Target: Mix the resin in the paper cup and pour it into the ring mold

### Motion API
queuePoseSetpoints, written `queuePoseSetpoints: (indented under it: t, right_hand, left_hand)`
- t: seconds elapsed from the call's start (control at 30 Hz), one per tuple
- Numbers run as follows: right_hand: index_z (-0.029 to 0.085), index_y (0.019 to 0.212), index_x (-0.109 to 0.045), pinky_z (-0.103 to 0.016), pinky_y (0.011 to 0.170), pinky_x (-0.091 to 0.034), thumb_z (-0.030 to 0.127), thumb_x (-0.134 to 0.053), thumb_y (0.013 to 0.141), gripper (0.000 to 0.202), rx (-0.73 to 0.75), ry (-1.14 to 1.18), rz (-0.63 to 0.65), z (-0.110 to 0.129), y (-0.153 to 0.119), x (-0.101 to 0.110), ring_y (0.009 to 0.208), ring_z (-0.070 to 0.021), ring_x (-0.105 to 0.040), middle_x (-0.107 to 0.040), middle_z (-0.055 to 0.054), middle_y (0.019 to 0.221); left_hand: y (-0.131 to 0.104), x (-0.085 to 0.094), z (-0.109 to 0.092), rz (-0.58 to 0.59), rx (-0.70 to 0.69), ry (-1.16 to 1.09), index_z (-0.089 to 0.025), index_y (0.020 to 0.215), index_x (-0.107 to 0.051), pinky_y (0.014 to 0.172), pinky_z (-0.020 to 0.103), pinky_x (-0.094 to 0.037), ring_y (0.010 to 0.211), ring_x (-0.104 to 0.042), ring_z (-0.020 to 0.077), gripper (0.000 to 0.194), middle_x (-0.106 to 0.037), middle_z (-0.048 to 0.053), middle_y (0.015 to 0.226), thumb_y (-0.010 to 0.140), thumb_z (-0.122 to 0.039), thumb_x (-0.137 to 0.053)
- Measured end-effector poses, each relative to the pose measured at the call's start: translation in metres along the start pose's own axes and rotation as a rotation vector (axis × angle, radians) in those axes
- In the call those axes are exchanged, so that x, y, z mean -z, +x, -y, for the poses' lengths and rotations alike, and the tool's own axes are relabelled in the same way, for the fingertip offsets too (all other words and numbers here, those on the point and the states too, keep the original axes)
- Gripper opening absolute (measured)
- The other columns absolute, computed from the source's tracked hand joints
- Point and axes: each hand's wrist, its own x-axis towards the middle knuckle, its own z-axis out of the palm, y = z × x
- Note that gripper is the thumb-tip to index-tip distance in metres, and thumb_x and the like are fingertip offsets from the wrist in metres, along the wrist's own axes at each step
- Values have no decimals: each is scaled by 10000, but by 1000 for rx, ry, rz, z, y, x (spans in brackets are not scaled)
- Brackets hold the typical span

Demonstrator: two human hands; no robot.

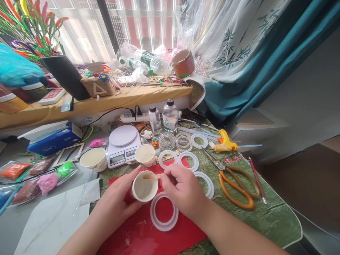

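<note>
My left hand (120,198) wraps round a white paper cup (145,195), tilted so its inside shows. In my right hand (182,187) is a flat wooden stick (152,176), pinched between thumb and fingers, its far end inside the cup. What lies in the cup is pale and hard to make out. Below the cup, a translucent white ring mould (164,226) rests on the red sheet (138,232). More ring moulds (189,161) lie just beyond and beside my right hand. Two other paper cups (94,159) stand behind, one of them near the kitchen scale (124,145).
Scissors with orange handles (236,187), a pencil (257,180) and a yellow glue gun (225,141) lie on the right. Two clear bottles (170,117) stand at the back before a power strip (124,117). Bagged coloured clay (47,183) and a blue box (54,140) are on the left.
</note>
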Motion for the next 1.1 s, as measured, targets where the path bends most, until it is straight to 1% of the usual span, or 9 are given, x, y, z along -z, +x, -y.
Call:
queuePoseSetpoints:
  t: [0.07, 0.2, 0.33, 0.43, 0.67, 0.8, 0.93, 1.03, 1.1]
  right_hand:
    - [223, 696, -456, -306, 613, -305, 242, -565, 939, 268, 46, -106, 58, 1, -1, -1, 639, -141, -427, -474, 36, 669]
    - [222, 734, -516, -280, 605, -338, 272, -595, 939, 226, -212, 154, 217, -1, -2, -5, 643, -138, -449, -505, 44, 680]
    - [222, 774, -539, -280, 625, -354, 372, -599, 970, 254, -298, 367, 116, -4, 0, -4, 632, -134, -399, -465, 63, 660]
    - [218, 777, -541, -283, 634, -341, 388, -608, 969, 265, -287, 383, 32, -5, 1, 0, 635, -132, -369, -439, 71, 654]
    - [223, 776, -537, -285, 608, -333, 384, -584, 988, 270, -235, 377, 0, -2, 0, 3, 617, -133, -355, -431, 67, 655]
    - [229, 742, -500, -291, 616, -341, 298, -556, 985, 259, -20, 98, 13, 1, -3, 0, 634, -144, -430, -467, 42, 669]
    - [233, 690, -358, -311, 620, -285, 197, -552, 939, 317, 181, -174, 112, 1, -6, -4, 635, -140, -396, -419, 40, 677]
    - [228, 710, -438, -287, 621, -336, 201, -571, 941, 268, 84, -22, 190, 1, -8, -4, 654, -138, -450, -479, 39, 694]
    - [224, 748, -519, -273, 630, -375, 237, -574, 971, 230, 6, 77, 147, 0, -8, -3, 670, -139, -488, -526, 37, 708]
  left_hand:
    - [-2, -2, 2, -24, -3, 15, -380, 1662, -345, 1025, 404, -624, 1290, -721, 328, 753, -682, 63, 1520, 997, -556, -650]
    - [-3, -3, 4, -33, -24, 11, -380, 1638, -393, 1010, 386, -629, 1251, -744, 311, 722, -711, 58, 1479, 992, -560, -662]
    - [-1, -1, 2, -10, -18, 12, -379, 1603, -442, 1027, 374, -621, 1241, -746, 292, 684, -725, 44, 1455, 980, -512, -692]
    - [0, 0, 1, 7, -18, 14, -386, 1603, -439, 1061, 379, -604, 1270, -729, 288, 677, -703, 37, 1489, 982, -472, -694]
    - [1, 1, -1, 22, -22, -7, -382, 1563, -499, 1089, 419, -590, 1315, -702, 316, 610, -689, 54, 1507, 992, -476, -691]
    - [3, 2, -3, 23, -22, -39, -384, 1518, -550, 1073, 411, -598, 1290, -715, 309, 566, -714, 45, 1472, 980, -465, -705]
    - [3, 2, -3, 9, -7, -57, -359, 1482, -595, 1043, 409, -614, 1258, -733, 322, 549, -743, 63, 1425, 967, -506, -714]
    - [2, 1, -3, 4, -10, -55, -357, 1489, -584, 1031, 400, -617, 1247, -736, 317, 564, -748, 67, 1414, 967, -519, -719]
    - [2, 1, -3, 9, -18, -52, -368, 1502, -565, 1033, 393, -614, 1248, -734, 305, 565, -743, 58, 1420, 974, -503, -715]
